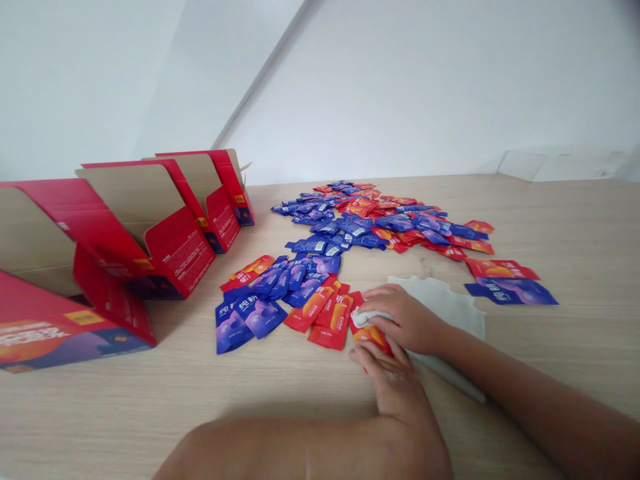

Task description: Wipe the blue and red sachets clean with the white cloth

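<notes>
Head view: a red packet [374, 335] lies on the table [185, 407], well short of its far edge. The left hand [393, 377] rests its fingers there, whether gripping I cannot tell; the right hand [413, 320] pinches a white wad [362, 318] against it. Other packets [260, 316] spread toward the far edge; leftward stand open boxes [181, 259].

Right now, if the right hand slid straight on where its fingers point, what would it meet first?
Likely the red-orange sachets beside the sachet under the right hand, though depth here is unclear.
</notes>
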Motion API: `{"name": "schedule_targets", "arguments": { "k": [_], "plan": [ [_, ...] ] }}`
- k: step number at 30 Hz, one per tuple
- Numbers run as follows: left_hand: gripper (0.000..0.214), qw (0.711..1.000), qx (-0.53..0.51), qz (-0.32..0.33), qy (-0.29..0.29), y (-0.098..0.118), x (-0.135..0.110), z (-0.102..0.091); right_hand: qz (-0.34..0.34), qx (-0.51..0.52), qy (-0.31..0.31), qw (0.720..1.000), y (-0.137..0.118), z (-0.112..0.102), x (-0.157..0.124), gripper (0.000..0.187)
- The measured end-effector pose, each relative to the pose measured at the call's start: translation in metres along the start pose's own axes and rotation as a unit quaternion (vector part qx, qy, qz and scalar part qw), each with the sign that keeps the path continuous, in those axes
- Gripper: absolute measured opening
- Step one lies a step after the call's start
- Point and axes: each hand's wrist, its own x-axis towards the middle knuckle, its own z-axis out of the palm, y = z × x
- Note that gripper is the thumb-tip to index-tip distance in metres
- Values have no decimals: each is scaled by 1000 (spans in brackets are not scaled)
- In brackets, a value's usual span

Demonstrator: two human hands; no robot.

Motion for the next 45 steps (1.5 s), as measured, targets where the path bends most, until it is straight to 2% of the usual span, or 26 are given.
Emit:
{"name": "schedule_targets", "arguments": {
  "k": [5, 9, 13, 17, 21, 26, 29, 32, 36, 40, 45],
  "plan": [
    [50, 1000, 11, -5, 23, 1, 0, 2, 32, -7, 11, 999, 10, -2, -1, 25],
    [46, 1000, -15, -5, 8, 2, 1, 3, -20, 2, 14, 1000, -9, -7, -4, 26],
    [41, 1000, 8, -11, 0, 0, 0, 2, -42, 19, -30, 998, -23, -6, -3, 24],
    [44, 1000, 19, 7, -3, 1, 0, 2, -14, 5, -17, 1000, -13, -2, -1, 24],
    [48, 999, 35, -4, 13, 3, 2, 7, 17, -6, -1, 1000, 4, -1, -1, 25],
    [46, 999, 28, -9, 28, 3, 2, 9, 3, -22, 7, 1000, -4, -6, -4, 26],
    [43, 997, 72, 5, 3, 1, 1, 5, -30, -6, -4, 1000, -17, -7, -5, 26],
    [43, 993, 107, 23, -34, 0, 0, 0, -32, 6, -28, 999, -20, -5, -3, 24],
    [49, 992, 104, 37, -57, -1, 1, -4, 6, -13, -10, 1000, -3, -1, 0, 25],
    [53, 992, 112, 34, -47, -1, 2, -4, 34, -24, 0, 999, 11, -2, -1, 24],
    [51, 991, 119, 40, -50, -1, 2, -2, -7, -23, 9, 1000, -11, -7, -5, 26]
  ]
}}
